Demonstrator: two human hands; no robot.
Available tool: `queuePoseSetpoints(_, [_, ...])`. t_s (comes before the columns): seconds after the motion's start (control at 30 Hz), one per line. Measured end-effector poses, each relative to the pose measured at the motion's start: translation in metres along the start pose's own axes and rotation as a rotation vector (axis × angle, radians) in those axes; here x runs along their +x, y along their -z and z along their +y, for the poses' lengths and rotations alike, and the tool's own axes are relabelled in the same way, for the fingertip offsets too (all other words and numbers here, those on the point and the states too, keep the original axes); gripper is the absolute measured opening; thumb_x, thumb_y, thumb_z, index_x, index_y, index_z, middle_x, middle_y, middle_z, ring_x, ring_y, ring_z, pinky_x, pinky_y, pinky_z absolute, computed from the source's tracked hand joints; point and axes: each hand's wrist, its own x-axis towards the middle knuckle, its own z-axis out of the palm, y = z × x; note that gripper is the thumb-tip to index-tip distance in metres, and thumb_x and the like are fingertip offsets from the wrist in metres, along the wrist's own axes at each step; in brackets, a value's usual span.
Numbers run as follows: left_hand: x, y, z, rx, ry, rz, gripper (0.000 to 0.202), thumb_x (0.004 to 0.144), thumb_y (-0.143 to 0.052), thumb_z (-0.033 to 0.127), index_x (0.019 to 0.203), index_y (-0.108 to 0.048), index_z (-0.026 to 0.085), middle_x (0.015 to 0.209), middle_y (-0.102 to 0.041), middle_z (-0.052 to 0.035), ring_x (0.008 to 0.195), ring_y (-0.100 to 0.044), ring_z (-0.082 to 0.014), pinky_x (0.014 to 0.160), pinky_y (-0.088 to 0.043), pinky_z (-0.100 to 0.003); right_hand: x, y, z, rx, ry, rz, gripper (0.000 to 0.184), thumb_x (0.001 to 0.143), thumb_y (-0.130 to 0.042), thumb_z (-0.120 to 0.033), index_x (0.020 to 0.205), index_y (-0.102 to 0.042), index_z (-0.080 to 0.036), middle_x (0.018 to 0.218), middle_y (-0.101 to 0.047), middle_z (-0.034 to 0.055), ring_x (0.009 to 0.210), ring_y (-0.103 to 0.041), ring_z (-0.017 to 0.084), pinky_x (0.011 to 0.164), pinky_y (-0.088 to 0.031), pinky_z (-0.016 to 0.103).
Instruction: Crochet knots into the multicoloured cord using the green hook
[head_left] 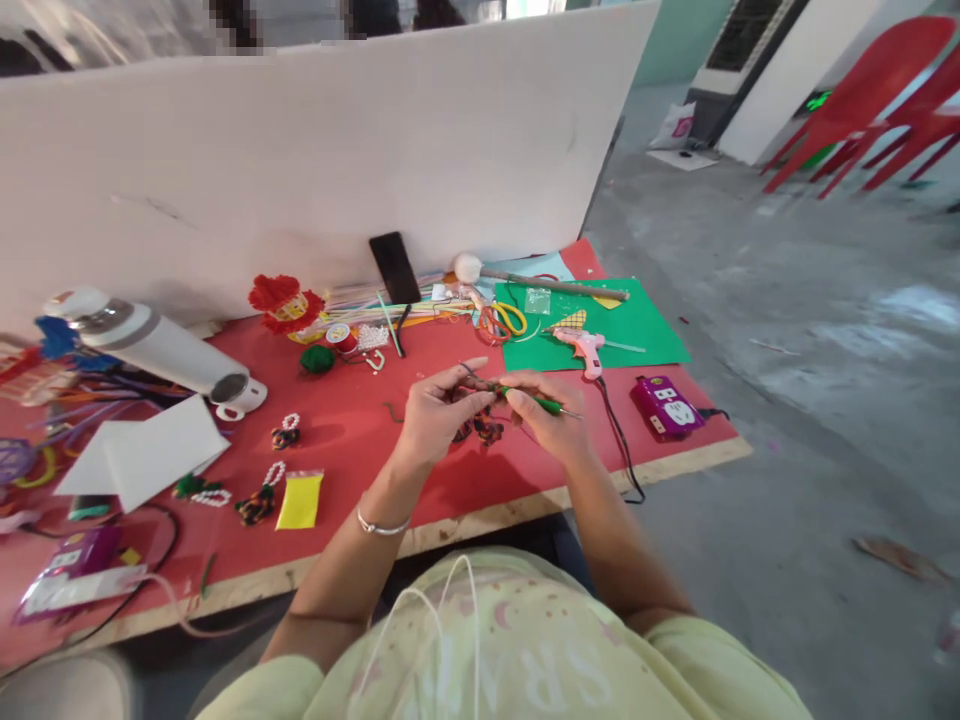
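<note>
Red board is spread beneath both hands, which are raised just above it near its front edge, forearms angled inward from the body. The left hand is bent at the wrist, its fingers pinched on a small brown-and-orange twisted piece held between the two hands. The right hand is closed around a green-handled tool. A pink glue gun is laid just beyond, on a green sheet; a purple power strip is seen to the right.

Bright, even daylight w/ soft shadows on the worktop. Wide-angle bend at edges; top-left strip pixelated, foreground shirt blurry.
</note>
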Motion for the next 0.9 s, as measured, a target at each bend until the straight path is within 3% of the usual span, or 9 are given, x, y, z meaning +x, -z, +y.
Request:
queuePoseSetpoints(0.1, [-0.001,-0.005,-0.001,0.081,-0.063,0.074,0.038,0.071,-0.091,0.017,0.109,-0.085,0.02,0.084,-0.078,-0.0031,0.069,-0.067,-0.0115,0.064,-0.054,-0.019,-0.006,-0.003,0.001,-0.082,0.077,0.039,0.021,0.091,-0.075,-0.044,0.11,-0.082,-0.036,0.119,-0.081,0.0049,0.099,-0.077,0.023,0.08,-0.063,0.037])
queuePoseSetpoints(0.23, [-0.001,-0.012,-0.004,0.099,-0.137,0.174,0.03,0.071,-0.09,0.014,0.101,-0.086,0.019,0.085,-0.079,-0.0039,0.075,-0.069,-0.0121,0.073,-0.056,-0.019,-0.008,-0.005,0.0,-0.217,0.236,0.1,0.02,0.094,-0.074,-0.036,0.112,-0.082,-0.037,0.12,-0.082,0.005,0.113,-0.075,0.025,0.103,-0.06,0.043])
queuePoseSetpoints(0.43, [0.0,-0.011,-0.012,0.064,-0.091,0.096,0.044,0.07,-0.091,0.019,0.113,-0.083,0.018,0.08,-0.075,-0.0003,0.067,-0.065,-0.0098,0.065,-0.053,-0.019,-0.006,0.001,0.012,-0.176,0.316,0.096,0.018,0.096,-0.071,-0.034,0.111,-0.082,-0.032,0.11,-0.083,0.004,0.1,-0.079,0.021,0.092,-0.066,0.039])
queuePoseSetpoints(0.6, [-0.001,-0.013,-0.015,0.116,-0.127,0.121,0.029,0.075,-0.088,0.022,0.103,-0.084,0.018,0.087,-0.077,-0.0025,0.073,-0.069,-0.0111,0.072,-0.055,-0.021,-0.009,0.002,0.012,-0.258,0.43,0.098,0.025,0.097,-0.071,-0.028,0.119,-0.079,-0.035,0.117,-0.083,0.0034,0.108,-0.078,0.02,0.097,-0.065,0.037])
queuePoseSetpoints(0.9, [-0.004,-0.015,-0.013,0.051,-0.067,0.138,0.046,0.071,-0.091,0.026,0.114,-0.081,0.014,0.081,-0.074,-0.0016,0.067,-0.066,-0.011,0.064,-0.053,-0.021,-0.011,0.005,0.028,-0.117,0.254,0.109,0.019,0.094,-0.075,-0.035,0.111,-0.082,-0.031,0.111,-0.081,0.0047,0.104,-0.078,0.022,0.088,-0.068,0.037])
